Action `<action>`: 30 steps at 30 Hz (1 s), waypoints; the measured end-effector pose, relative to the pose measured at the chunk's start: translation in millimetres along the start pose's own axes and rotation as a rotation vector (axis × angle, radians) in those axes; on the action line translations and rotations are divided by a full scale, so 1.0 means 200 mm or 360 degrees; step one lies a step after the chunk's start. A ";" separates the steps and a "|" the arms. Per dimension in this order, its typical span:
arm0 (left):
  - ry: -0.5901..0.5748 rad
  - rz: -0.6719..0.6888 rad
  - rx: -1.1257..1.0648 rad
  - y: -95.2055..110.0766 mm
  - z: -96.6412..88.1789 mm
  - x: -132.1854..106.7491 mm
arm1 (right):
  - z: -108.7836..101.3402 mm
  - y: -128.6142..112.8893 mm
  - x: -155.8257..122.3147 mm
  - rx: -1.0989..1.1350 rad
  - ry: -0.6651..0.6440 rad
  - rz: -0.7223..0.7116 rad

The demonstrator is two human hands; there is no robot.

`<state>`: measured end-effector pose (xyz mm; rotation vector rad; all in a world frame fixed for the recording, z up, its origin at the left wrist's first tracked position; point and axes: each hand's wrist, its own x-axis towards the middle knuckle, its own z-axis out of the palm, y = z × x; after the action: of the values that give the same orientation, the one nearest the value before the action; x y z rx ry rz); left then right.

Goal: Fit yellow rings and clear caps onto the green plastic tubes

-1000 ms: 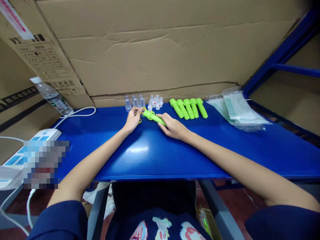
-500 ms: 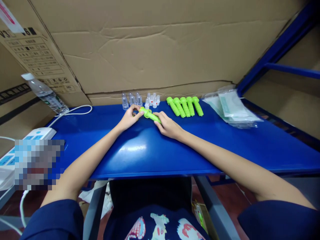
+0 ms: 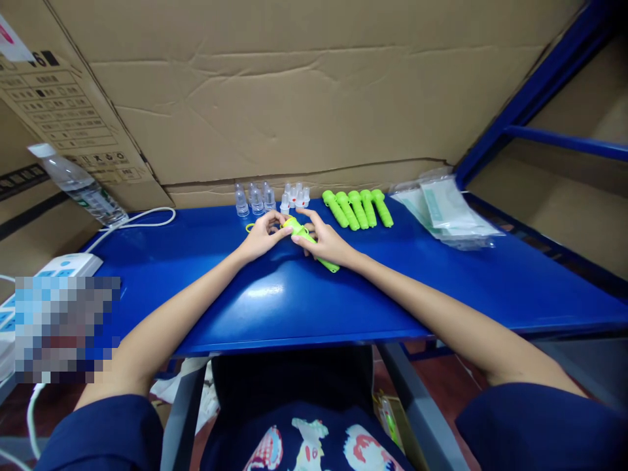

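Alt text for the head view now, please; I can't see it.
A person's left hand and right hand hold a bright green tube, yellow at one end, over a blue table. Beyond them stand clear domed pieces and smaller white-based ones; to the right lie five green tubes, then clear plastic bags.

Passing freely over the near middle of the blue tabletop, between the forearms. Encountering obstruction along the far edge: clear caps, green tubes; far right, plastic packets; left, power strip.
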<state>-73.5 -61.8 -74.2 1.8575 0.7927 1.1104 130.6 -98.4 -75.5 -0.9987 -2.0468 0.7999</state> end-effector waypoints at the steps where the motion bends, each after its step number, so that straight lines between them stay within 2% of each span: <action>1: 0.0000 0.0003 -0.0048 0.00 0.01 0.00 | 0.00 0.00 0.01 0.0096 -0.0034 0.0053; 5: 0.0016 -0.0003 -0.0170 -0.02 0.02 0.01 | 0.01 -0.01 0.03 0.0426 -0.0183 0.0210; 10: 0.0050 -0.0087 -0.0270 -0.04 0.02 0.00 | 0.02 -0.02 0.04 0.0766 -0.0205 0.0205; 13: 0.0078 -0.0121 -0.0269 -0.04 0.02 0.00 | 0.03 -0.02 0.03 0.0798 -0.0195 0.0194; 18: 0.0133 -0.0075 0.0087 -0.02 0.02 0.00 | 0.05 -0.02 0.02 0.0828 -0.0028 0.0151; 21: 0.0156 -0.0035 0.0188 0.00 0.02 -0.01 | 0.05 -0.01 0.02 0.0840 0.0028 0.0144; 27: 0.0159 -0.0043 0.0180 -0.02 0.03 -0.02 | 0.06 0.02 0.02 0.0796 0.0060 0.0104; 30: 0.0079 -0.0092 0.0104 -0.02 0.03 -0.02 | 0.06 0.04 0.03 0.0781 0.0121 0.0089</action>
<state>-70.1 -65.6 -82.1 1.8548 0.9156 1.1098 120.9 -93.2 -86.2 -0.7918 -1.6458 1.2009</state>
